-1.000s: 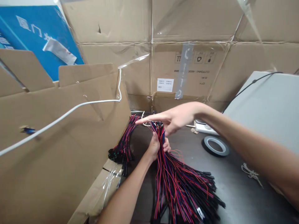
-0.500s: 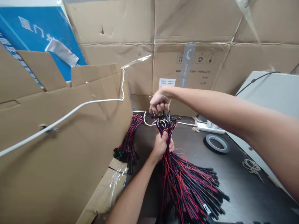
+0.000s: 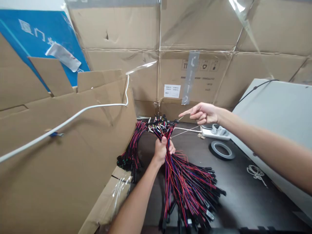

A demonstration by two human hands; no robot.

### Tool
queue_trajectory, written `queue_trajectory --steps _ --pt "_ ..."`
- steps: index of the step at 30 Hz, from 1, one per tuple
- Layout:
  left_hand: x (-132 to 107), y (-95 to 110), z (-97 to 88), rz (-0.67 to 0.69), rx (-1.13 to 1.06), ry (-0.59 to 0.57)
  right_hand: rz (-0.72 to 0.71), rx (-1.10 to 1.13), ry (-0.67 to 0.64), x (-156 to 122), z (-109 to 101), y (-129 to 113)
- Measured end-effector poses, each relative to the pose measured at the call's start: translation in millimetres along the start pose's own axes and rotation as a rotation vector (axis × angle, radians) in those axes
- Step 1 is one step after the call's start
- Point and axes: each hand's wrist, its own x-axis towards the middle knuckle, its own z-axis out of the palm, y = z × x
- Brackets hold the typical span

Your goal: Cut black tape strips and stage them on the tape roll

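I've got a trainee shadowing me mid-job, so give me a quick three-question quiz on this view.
1. Which hand grips the large wire bundle?
2. True or false: the roll of tape stands upright on its edge.
3. Which lies closest to the power strip: (a) roll of tape, (b) coiled string, (c) smaller wire bundle?

Key:
1. The left hand.
2. False; it lies flat.
3. a
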Motion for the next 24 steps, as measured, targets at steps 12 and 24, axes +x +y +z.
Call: queue_trajectory --steps 12,24 --pt "3 26 -16.3 -0.017 -0.069 0.297 0.181 -0.433 0.088 21 -77 121" --pt "12 16 -19.7 -0.115 -0.078 0.368 -0.441 -1.334 0.464 -35 -99 31"
